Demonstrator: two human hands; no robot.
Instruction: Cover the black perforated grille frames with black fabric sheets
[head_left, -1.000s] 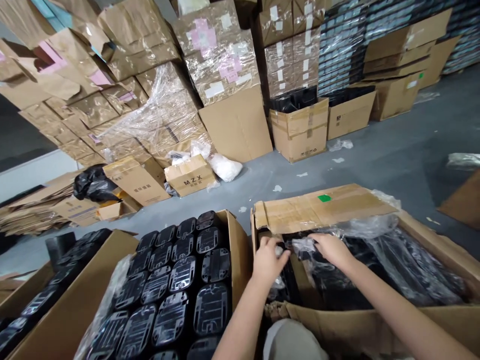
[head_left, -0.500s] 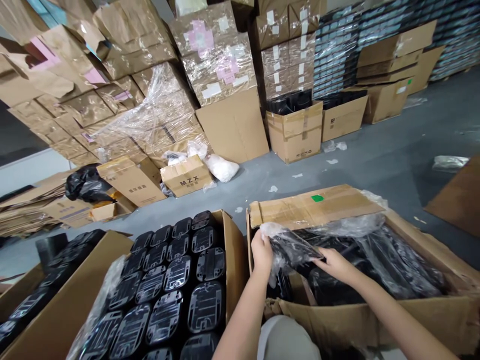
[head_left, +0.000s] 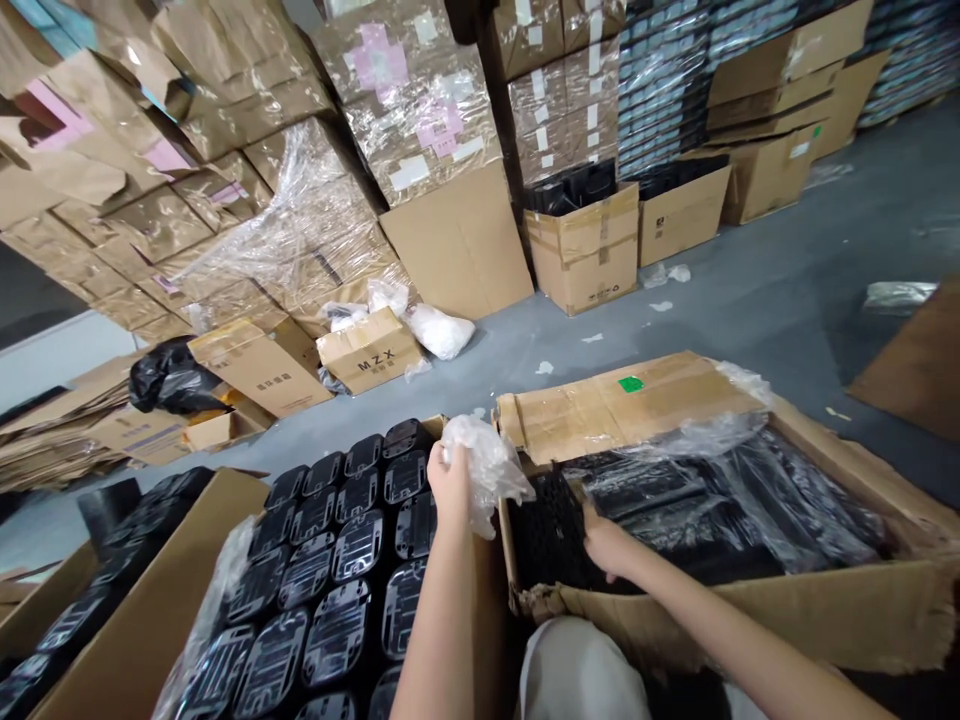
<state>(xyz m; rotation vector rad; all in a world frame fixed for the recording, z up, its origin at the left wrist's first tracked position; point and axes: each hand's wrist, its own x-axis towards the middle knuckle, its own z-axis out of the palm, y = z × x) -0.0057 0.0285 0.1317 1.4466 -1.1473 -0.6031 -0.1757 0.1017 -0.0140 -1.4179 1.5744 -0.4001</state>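
Note:
My left hand [head_left: 452, 482] is closed on a crumpled clear plastic bag [head_left: 487, 462], held above the gap between two cartons. The bag looks empty. Lower and to the right, my right hand [head_left: 613, 545] grips the edge of a dark black plastic part [head_left: 553, 525] at the left end of the open carton [head_left: 720, 625]. The part's surface looks textured, and its full shape is hard to make out. Beside it in that carton lie several black pieces in clear plastic wrap [head_left: 802, 500].
On the left, a carton holds rows of black square-ended plastic pieces [head_left: 336, 620]; another carton [head_left: 142, 590] with black parts stands farther left. My knee [head_left: 581, 670] is between my arms. Wrapped box stacks [head_left: 420, 120] line the back, with a small MZX carton [head_left: 371, 350] before them.
My left hand has moved left with the plastic bag, which has come off the black part. My right hand has moved slightly left and down, with the part now bare.

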